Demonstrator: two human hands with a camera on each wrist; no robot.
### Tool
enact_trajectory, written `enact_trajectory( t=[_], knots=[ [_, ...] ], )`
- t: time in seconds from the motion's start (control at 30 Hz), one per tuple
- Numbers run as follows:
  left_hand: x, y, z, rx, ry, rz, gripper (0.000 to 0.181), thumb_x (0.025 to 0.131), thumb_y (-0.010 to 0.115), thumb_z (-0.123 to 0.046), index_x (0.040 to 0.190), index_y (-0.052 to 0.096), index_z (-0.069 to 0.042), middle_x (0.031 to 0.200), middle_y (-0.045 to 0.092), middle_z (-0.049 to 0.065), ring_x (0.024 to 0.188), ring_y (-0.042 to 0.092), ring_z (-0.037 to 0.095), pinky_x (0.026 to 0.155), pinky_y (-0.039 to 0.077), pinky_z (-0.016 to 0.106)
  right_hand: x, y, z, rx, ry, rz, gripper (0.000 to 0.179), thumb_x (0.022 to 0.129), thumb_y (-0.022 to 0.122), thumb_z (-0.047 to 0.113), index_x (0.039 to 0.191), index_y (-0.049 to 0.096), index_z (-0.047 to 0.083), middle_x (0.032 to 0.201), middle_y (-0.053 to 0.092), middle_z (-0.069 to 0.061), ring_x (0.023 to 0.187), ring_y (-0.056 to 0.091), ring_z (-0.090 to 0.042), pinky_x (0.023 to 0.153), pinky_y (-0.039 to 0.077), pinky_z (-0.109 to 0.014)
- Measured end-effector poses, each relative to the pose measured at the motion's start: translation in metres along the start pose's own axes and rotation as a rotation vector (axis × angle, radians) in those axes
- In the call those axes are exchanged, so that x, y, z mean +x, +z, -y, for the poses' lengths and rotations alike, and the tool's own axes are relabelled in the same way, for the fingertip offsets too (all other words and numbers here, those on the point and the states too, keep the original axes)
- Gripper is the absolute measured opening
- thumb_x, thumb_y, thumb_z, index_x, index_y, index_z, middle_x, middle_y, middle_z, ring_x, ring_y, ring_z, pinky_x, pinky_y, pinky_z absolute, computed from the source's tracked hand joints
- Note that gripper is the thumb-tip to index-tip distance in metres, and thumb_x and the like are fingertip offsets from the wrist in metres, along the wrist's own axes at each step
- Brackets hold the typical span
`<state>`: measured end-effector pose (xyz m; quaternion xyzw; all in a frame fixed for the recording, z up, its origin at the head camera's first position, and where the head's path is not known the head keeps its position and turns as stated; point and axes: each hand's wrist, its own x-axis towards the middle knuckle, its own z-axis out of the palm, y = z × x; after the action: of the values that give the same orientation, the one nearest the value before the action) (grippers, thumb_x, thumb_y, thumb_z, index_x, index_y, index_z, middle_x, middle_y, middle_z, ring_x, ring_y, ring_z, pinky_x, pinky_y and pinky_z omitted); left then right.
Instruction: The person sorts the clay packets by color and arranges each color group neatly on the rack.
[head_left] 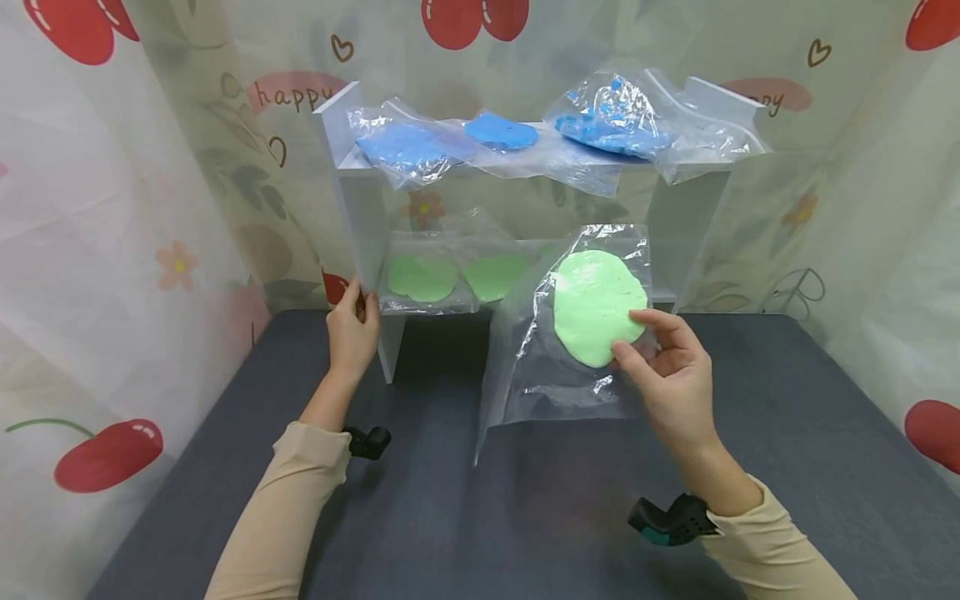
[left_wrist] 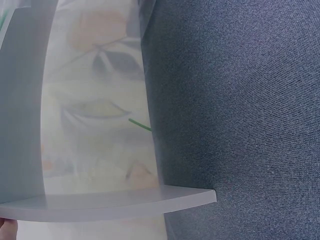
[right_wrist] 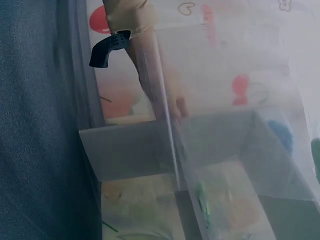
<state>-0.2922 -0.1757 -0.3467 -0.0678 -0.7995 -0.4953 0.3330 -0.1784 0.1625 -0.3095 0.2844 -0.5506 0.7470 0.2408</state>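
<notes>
My right hand (head_left: 678, 375) pinches a clear plastic bag (head_left: 547, 400) holding a flat, light-green clay piece (head_left: 596, 304), thumb and fingers at the piece's right edge. The bag hangs in front of the white two-tier shelf (head_left: 367, 217). At the shelf's left side panel, my left hand (head_left: 352, 333) grips the front edge. Only a bit of a finger (left_wrist: 7, 231) shows past that panel in the left wrist view. In the right wrist view, the see-through bag (right_wrist: 225, 80) veils much of the shelf and the left hand (right_wrist: 172, 105).
Two bagged green pieces, one at the left (head_left: 423, 277) and one beside it (head_left: 493, 277), lie on the lower tier. Bagged blue pieces (head_left: 501, 132) lie along the top tier, their plastic overhanging the front. The shelf stands on a dark grey table (head_left: 450, 517) before a printed curtain (head_left: 217, 167).
</notes>
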Motion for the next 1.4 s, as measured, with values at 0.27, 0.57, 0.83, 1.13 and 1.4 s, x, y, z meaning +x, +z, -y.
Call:
enact_trajectory(
  t=[0.27,0.57,0.83,1.13,1.4],
  knots=[
    [0.0,0.0,0.002,-0.001,-0.005,0.007,0.038,0.096,0.046,-0.009,0.133,0.05,-0.003,0.122,0.059,0.026,0.112,0.06,0.033,0.087,0.053,0.046,0.001,-0.002,0.003,0.097,-0.098,-0.075,0.038,0.08,0.049,-0.023,0.11,0.06,-0.003,0.1,0.054,-0.006,0.072,0.063,-0.015,0.062,0.055,-0.022],
    [0.0,-0.001,0.002,0.001,-0.001,0.012,0.038,0.096,0.046,-0.009,0.134,0.05,-0.004,0.121,0.06,0.025,0.111,0.061,0.032,0.085,0.053,0.047,0.003,-0.004,0.012,0.166,-0.242,-0.194,0.034,0.076,0.049,-0.026,0.105,0.058,-0.011,0.099,0.053,-0.013,0.061,0.061,-0.019,0.059,0.056,-0.025],
    [0.0,0.0,0.002,0.011,0.009,0.007,0.038,0.096,0.046,-0.008,0.134,0.05,-0.003,0.12,0.061,0.025,0.108,0.062,0.033,0.081,0.054,0.046,0.009,-0.009,0.018,0.223,-0.34,-0.308,0.034,0.071,0.049,-0.028,0.1,0.057,-0.012,0.094,0.052,-0.016,0.055,0.059,-0.022,0.055,0.055,-0.027],
    [0.0,0.0,0.002,0.003,-0.002,0.008,0.039,0.097,0.046,-0.009,0.135,0.049,-0.004,0.123,0.059,0.025,0.112,0.06,0.032,0.085,0.053,0.046,0.015,-0.019,0.014,0.168,-0.316,-0.378,0.034,0.071,0.05,-0.029,0.099,0.058,-0.011,0.092,0.052,-0.016,0.056,0.059,-0.023,0.054,0.055,-0.026],
    [0.0,0.0,0.002,0.01,-0.008,0.011,0.039,0.097,0.046,-0.009,0.135,0.048,-0.003,0.124,0.058,0.025,0.114,0.059,0.033,0.088,0.052,0.046,0.024,-0.034,-0.005,0.082,-0.199,-0.344,0.029,0.077,0.056,-0.023,0.103,0.059,-0.009,0.095,0.052,-0.013,0.062,0.06,-0.018,0.058,0.055,-0.022]
  ],
)
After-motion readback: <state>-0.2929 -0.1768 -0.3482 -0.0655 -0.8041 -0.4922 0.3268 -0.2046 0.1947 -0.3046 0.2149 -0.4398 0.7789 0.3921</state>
